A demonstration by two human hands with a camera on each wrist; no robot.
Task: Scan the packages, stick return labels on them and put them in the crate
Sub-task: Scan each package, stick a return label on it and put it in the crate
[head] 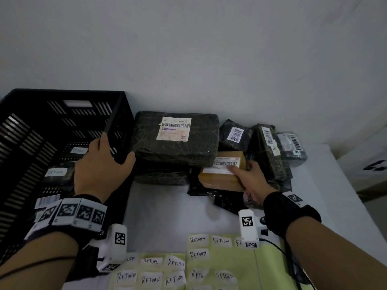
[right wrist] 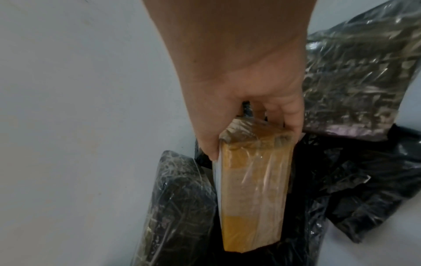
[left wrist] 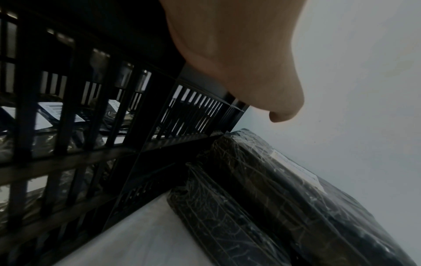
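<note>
My left hand (head: pixel 113 153) grips the top of the right wall of the black slatted crate (head: pixel 62 95), fingers inside, thumb outside. In the left wrist view only the thumb (left wrist: pixel 282 108) shows beside the crate (left wrist: pixel 136 136). Inside the crate lie dark packages, one with a RETURN label (head: pixel 56 172). My right hand (head: pixel 240 170) holds a brown taped box (head: pixel 219 181) with a barcode label, thumb on top. The right wrist view shows that box (right wrist: pixel 255 198) pinched at its end by the right hand (right wrist: pixel 252 133). Sheets of handwritten RETURN labels (head: pixel 209 258) lie at the table's near edge.
A large dark wrapped package (head: pixel 176 139) with a shipping label sits right of the crate, on top of another dark package (left wrist: pixel 227 225). Smaller dark barcoded packages (head: pixel 235 132) (head: pixel 268 147) (head: pixel 291 147) stand behind my right hand. Black bags (right wrist: pixel 364 180) lie under the brown box. A black cable (head: pixel 291 260) runs near right.
</note>
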